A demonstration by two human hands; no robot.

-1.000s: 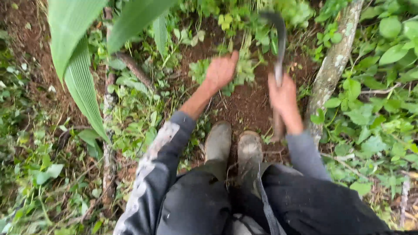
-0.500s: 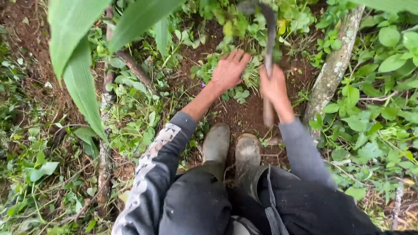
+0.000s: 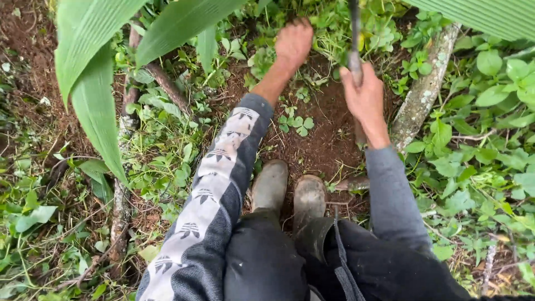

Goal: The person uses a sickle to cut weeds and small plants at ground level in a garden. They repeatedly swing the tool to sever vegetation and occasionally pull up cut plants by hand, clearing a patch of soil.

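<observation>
- Damp red-brown soil (image 3: 320, 139) and low green weeds (image 3: 167, 150) fill the ground, seen from above over a crouching person's knees.
- Two muddy rubber boots (image 3: 290, 192) stand side by side on the bare patch of soil, near the middle of the scene.
- One left hand (image 3: 293, 42) reaches far forward into the weeds; its fingers are curled down among the leaves, and whether they hold any stems cannot be told.
- One right hand (image 3: 365, 95) is wrapped tight round the handle of a cutting tool (image 3: 354, 33), just right of the left hand.
- Only the tool's dark, thin shaft shows; its upper end is cut off by the top edge, so its blade cannot be made out.
- One mossy branch (image 3: 423, 89) lies slanted at right, its near end hidden behind the right forearm.
- Two broad green leaves (image 3: 89, 67) hang in from the top left, covering the ground beneath; another is clipped at the top right corner.
</observation>
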